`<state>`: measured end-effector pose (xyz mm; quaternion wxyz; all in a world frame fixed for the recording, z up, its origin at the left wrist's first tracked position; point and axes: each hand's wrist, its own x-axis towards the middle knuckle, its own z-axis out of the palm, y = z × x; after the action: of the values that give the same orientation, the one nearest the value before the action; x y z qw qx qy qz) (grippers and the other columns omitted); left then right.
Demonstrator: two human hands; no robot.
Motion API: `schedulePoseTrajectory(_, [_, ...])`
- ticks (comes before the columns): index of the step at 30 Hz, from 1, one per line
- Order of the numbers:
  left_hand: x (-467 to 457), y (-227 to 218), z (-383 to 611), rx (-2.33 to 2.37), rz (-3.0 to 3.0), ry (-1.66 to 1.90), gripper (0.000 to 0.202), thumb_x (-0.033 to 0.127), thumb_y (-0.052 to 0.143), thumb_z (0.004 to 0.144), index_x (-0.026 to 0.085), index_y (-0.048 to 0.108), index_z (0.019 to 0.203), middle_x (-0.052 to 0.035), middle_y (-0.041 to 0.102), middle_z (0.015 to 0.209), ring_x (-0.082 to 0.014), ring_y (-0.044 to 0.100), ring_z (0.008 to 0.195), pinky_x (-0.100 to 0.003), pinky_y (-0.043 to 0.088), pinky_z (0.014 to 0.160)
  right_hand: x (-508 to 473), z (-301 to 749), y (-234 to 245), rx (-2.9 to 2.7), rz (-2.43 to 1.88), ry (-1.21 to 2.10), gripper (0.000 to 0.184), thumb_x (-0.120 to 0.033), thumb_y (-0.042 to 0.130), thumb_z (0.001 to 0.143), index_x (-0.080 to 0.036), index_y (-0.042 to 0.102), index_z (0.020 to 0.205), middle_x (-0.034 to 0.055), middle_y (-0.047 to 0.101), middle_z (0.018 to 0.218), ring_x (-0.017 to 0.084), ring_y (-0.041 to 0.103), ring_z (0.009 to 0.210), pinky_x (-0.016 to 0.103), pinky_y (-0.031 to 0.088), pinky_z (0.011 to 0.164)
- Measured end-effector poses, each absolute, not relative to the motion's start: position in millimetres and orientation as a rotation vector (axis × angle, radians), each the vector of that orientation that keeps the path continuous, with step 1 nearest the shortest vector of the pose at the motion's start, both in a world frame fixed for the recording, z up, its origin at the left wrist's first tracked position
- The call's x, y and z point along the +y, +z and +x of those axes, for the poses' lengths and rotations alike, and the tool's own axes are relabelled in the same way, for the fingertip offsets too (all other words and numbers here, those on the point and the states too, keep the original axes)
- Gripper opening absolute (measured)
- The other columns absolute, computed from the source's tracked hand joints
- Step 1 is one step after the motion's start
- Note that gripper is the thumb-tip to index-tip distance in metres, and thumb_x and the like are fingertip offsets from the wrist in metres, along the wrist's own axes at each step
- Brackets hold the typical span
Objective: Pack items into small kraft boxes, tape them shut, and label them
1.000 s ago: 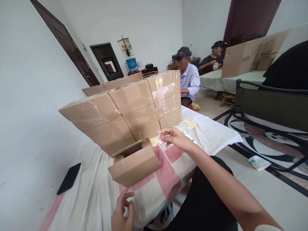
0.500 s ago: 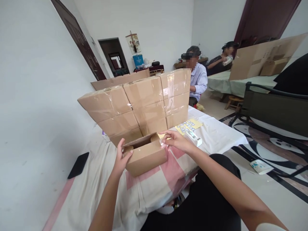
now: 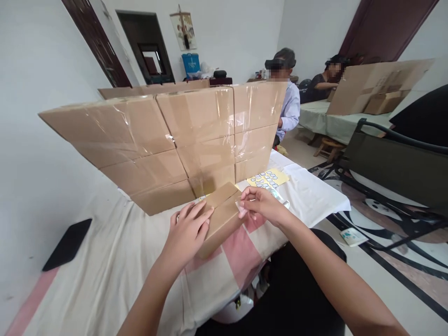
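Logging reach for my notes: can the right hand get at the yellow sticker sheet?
Probably yes: the right hand touches the small box, and the yellow sticker sheet lies just beyond it on the cloth, nothing visibly between.

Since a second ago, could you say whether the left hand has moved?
Yes: the left hand went forward from the cloth's near edge onto the box, toward the stack.

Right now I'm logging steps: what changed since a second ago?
The small box, open before, is folded shut. The left hand rose and presses flat on its top. The right hand still pinches a clear strip at its end; the taped stack stayed.
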<state>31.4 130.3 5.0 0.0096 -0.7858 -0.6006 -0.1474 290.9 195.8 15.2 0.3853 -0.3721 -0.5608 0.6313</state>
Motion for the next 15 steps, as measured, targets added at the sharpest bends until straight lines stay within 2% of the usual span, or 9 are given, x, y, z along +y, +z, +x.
schedulePoseTrajectory(4, [154, 18, 13, -1.688, -2.713, -0.422, 0.038, 0.037, 0.041, 0.102, 0.040, 0.069, 0.128, -0.0022, 0.060, 0.142, -0.0284, 0.052, 0.117, -0.049, 0.044, 0.099, 190, 278, 17, -1.463, -1.069, 1.668, 0.038, -0.040, 0.085, 0.074, -0.018, 0.055, 0.084, 0.0067, 0.078, 0.075, 0.008, 0.056, 0.046, 0.020, 0.043, 0.046])
schedulePoseTrajectory(7, [175, 21, -1, -1.673, -2.953, -0.482, 0.030, 0.048, 0.053, 0.097, 0.043, 0.073, 0.119, -0.0025, 0.060, 0.127, -0.0268, 0.052, 0.113, -0.041, 0.049, 0.093, 191, 269, 20, -1.476, -1.156, 1.705, 0.039, -0.040, 0.085, 0.073, -0.019, 0.055, 0.085, 0.0057, 0.078, 0.074, 0.009, 0.056, 0.046, 0.020, 0.043, 0.045])
schedulePoseTrajectory(9, [184, 19, -4, -1.722, -3.009, -0.550, 0.031, 0.053, 0.061, 0.091, 0.040, 0.072, 0.117, -0.0037, 0.060, 0.120, -0.0280, 0.052, 0.115, -0.038, 0.051, 0.088, 196, 262, 25, -1.505, -1.210, 1.705, 0.039, -0.041, 0.084, 0.074, -0.019, 0.056, 0.088, 0.0040, 0.076, 0.071, 0.008, 0.054, 0.042, 0.019, 0.040, 0.041])
schedulePoseTrajectory(11, [188, 15, 0, -1.784, -2.975, -0.621, 0.041, 0.055, 0.067, 0.085, 0.033, 0.068, 0.120, -0.0052, 0.061, 0.117, -0.0286, 0.056, 0.109, -0.038, 0.051, 0.083, 202, 255, 32, -1.534, -1.280, 1.712, 0.038, -0.040, 0.083, 0.074, -0.020, 0.056, 0.089, 0.0021, 0.075, 0.070, 0.008, 0.052, 0.039, 0.019, 0.037, 0.038])
schedulePoseTrajectory(13, [187, 11, 7, -1.843, -2.932, -0.664, 0.047, 0.055, 0.070, 0.083, 0.027, 0.062, 0.119, -0.0060, 0.063, 0.116, -0.0272, 0.061, 0.100, -0.038, 0.051, 0.080, 209, 245, 40, -1.546, -1.365, 1.724, 0.037, -0.038, 0.083, 0.073, -0.020, 0.056, 0.089, 0.0006, 0.074, 0.070, 0.010, 0.058, 0.042, 0.019, 0.037, 0.036])
schedulePoseTrajectory(15, [185, 6, 12, -1.882, -2.912, -0.684, 0.049, 0.057, 0.071, 0.082, 0.025, 0.060, 0.117, -0.0056, 0.064, 0.114, -0.0259, 0.064, 0.093, -0.039, 0.050, 0.079, 216, 233, 46, -1.544, -1.451, 1.737, 0.036, -0.034, 0.084, 0.071, -0.020, 0.056, 0.088, -0.0009, 0.071, 0.068, 0.015, 0.068, 0.051, 0.018, 0.038, 0.036])
